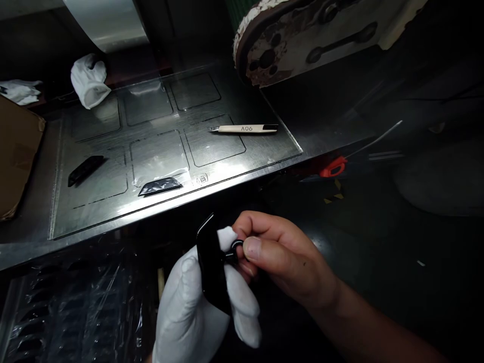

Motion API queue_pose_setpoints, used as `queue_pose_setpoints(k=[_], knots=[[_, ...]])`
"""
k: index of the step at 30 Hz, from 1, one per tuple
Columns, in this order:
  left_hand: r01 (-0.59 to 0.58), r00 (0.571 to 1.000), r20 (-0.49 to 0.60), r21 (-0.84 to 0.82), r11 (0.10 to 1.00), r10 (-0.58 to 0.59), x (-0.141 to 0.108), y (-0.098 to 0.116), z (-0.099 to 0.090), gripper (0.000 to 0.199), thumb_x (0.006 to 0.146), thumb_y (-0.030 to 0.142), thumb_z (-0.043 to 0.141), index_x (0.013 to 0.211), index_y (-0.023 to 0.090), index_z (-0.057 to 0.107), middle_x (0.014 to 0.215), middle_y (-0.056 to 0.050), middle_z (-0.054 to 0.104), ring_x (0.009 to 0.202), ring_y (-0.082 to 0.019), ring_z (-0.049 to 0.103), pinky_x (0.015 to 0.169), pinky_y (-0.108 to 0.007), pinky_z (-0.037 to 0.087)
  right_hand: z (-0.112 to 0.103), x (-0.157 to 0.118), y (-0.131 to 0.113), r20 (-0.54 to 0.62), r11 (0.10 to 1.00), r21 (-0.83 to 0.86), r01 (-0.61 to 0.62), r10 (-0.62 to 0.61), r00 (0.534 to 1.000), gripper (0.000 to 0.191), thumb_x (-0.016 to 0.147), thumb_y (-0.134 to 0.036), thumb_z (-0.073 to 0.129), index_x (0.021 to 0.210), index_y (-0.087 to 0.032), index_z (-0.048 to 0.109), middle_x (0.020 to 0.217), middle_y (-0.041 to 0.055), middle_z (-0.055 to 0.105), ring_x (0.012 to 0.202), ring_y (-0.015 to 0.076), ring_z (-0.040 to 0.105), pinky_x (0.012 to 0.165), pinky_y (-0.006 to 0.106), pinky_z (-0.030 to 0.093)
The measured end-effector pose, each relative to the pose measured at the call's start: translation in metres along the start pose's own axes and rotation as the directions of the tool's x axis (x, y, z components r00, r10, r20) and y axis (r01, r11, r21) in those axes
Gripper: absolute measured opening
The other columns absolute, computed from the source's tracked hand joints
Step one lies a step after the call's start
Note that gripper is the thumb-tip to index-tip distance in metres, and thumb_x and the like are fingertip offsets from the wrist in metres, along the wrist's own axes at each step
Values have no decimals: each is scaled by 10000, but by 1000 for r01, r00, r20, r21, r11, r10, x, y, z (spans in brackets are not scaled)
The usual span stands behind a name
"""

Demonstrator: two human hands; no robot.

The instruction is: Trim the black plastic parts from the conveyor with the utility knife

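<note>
My left hand (pixel 189 302), in a white glove, grips a glossy black part (pixel 212 267) between thumb and fingers, below the table's front edge. My right hand (pixel 280 252) is bare and pinches a small black ring (pixel 237 244) that sits at the right side of the black part. Two similar dark pieces lie on the metal table: one (pixel 86 170) at the left, and one with a shiny face (pixel 161 186) near the front edge. A pale cutter marked A06 (pixel 245 129) rests farther back on the table.
A white glove (pixel 89 80) and a cardboard box (pixel 18 156) are at the left. A worn machine part (pixel 302 40) overhangs the back right. Red-handled scissors (pixel 333 167) lie right of the table. Plastic-wrapped trays (pixel 75 307) fill the lower left.
</note>
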State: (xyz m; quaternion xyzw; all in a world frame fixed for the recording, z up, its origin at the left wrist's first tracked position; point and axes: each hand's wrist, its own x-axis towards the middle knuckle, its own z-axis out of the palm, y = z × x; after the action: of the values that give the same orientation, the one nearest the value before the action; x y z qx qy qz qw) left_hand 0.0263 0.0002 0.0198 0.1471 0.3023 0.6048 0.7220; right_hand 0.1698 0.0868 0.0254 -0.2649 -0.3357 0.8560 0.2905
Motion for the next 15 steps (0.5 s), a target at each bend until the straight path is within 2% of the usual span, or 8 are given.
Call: queue_pose_setpoints(k=[5,8,12,15], knots=[[3,1000,-29,47,999,-2,2,0,2,474,1093,481,381,1394,244,659,741,-76,741,505,-160,657,485,-238,492,1,2,-2,-6,1000,-14,-4,3,1000,193,964,-328,652,877,-157,629,689,-12,629,631,89,555,615,236,428],[27,998,-61,102,994,-21,4,4,5,464,1083,504,410,1356,256,693,710,-67,729,515,-170,657,487,-250,507,2,3,-3,-15,1000,-13,-8,8,1000,235,949,-362,679,854,-154,626,661,-18,617,611,86,548,602,234,426],[36,973,-231,238,971,20,5,14,6,481,1036,597,505,1236,236,750,706,-43,707,624,-164,685,655,-276,598,-1,3,-1,-36,999,-33,-12,11,999,255,933,-384,701,846,-154,635,646,-17,616,610,91,555,601,235,438],[65,920,-380,384,921,93,6,25,2,561,1011,650,518,1315,218,709,945,-91,762,837,-224,737,811,-351,625,-3,2,1,-44,997,-74,-6,3,999,231,948,-373,676,867,-160,644,664,-16,620,629,95,565,614,238,450]])
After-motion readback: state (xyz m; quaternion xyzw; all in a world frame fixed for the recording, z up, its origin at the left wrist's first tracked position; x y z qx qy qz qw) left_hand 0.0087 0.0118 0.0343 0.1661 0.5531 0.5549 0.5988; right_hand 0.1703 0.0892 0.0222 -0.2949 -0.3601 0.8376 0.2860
